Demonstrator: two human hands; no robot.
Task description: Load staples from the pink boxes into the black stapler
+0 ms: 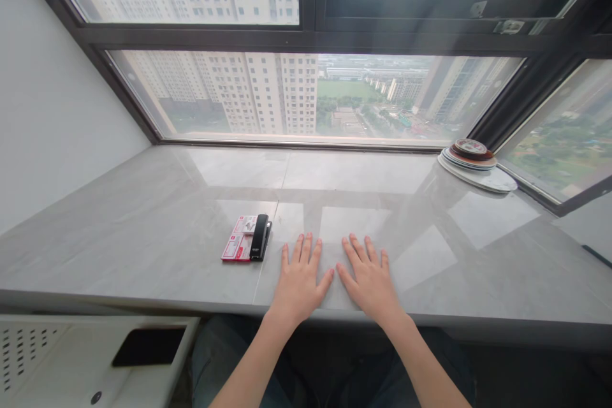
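Below the big window (373,102), on the gray counter (119,236), your left hand (297,285) and right hand (371,285) lie flat, spread wide, holding nothing, with the red-and-white packs (236,248) and black stapler (259,237) to the left, not picked up yet.

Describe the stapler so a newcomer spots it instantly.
Find the glossy grey sill below the dark-framed window, then the person's left hand. Left of it, a slim black stapler lies at the right edge of red-and-white printed packs. Its black top sets it apart from them.
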